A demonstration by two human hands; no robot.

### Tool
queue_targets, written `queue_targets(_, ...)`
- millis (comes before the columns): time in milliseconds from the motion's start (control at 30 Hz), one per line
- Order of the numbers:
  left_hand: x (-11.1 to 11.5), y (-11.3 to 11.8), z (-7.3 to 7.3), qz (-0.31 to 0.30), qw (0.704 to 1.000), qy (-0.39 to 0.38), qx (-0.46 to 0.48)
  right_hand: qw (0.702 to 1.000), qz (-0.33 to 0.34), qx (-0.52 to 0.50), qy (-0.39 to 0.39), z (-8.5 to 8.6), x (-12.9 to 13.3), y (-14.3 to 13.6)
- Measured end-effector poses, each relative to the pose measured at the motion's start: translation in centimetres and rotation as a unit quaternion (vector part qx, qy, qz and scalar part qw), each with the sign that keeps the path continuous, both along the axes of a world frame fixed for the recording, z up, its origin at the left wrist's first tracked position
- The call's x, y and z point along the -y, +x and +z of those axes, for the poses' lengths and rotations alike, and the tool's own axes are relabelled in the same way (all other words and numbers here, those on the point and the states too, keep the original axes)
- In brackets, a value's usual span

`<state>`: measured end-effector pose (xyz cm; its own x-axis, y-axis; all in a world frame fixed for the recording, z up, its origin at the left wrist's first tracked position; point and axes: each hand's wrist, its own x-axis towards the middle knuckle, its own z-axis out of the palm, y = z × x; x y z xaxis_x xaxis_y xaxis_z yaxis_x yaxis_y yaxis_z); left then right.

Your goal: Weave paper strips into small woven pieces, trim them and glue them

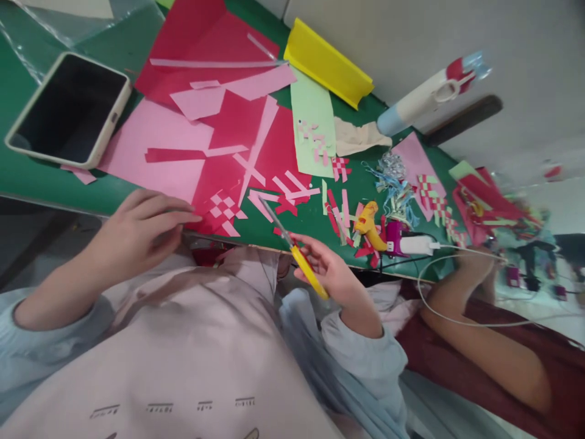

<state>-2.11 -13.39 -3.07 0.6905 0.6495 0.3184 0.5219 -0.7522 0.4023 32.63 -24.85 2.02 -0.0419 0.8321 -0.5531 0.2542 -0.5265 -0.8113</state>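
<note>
left hand [139, 228] flat with fingers resting on a woven red-and-pink paper piece [219, 210] at the green table [41, 180] edge, right hand [326, 268] gripping yellow-handled scissors [292, 247], blades pointing at the weave, tablet [68, 110] far left, yellow glue gun [369, 224] right, someone else's arm [479, 329] beside
</note>
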Motion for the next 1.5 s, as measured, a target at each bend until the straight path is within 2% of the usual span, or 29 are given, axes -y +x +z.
queue_targets(133,-0.2,0.7,-0.8,-0.029,0.998,0.005,-0.048,0.993,0.071,-0.071,-0.062,-0.6,1.2,-0.8)
queue_targets(400,-1.9,1.2,-0.8,-0.095,0.992,0.014,-0.081,0.968,0.182,-0.139,-0.103,-2.1,1.9,-2.0)
queue_targets(633,-1.8,0.3,-1.2,-0.107,0.992,-0.009,-0.065,0.964,0.184,-0.136,-0.135,-2.7,1.3,-3.1)
queue_targets(933,-2.8,-0.5,-1.3,-0.141,0.987,-0.065,-0.047,0.97,0.215,-0.074,-0.09,-2.8,0.2,-3.7)
queue_targets(1233,-2.8,-0.4,-1.2,-0.157,0.987,-0.036,-0.024,0.96,0.26,-0.046,-0.087,-2.4,-0.3,-3.9)
queue_targets(1367,-2.3,0.1,-1.1,-0.159,0.987,-0.002,-0.012,0.959,0.254,-0.073,-0.097,-2.5,-0.1,-3.7)
queue_targets(1500,-1.8,0.5,-1.1,-0.148,0.989,-0.001,-0.027,0.958,0.229,-0.117,-0.13,-2.8,0.3,-3.4)
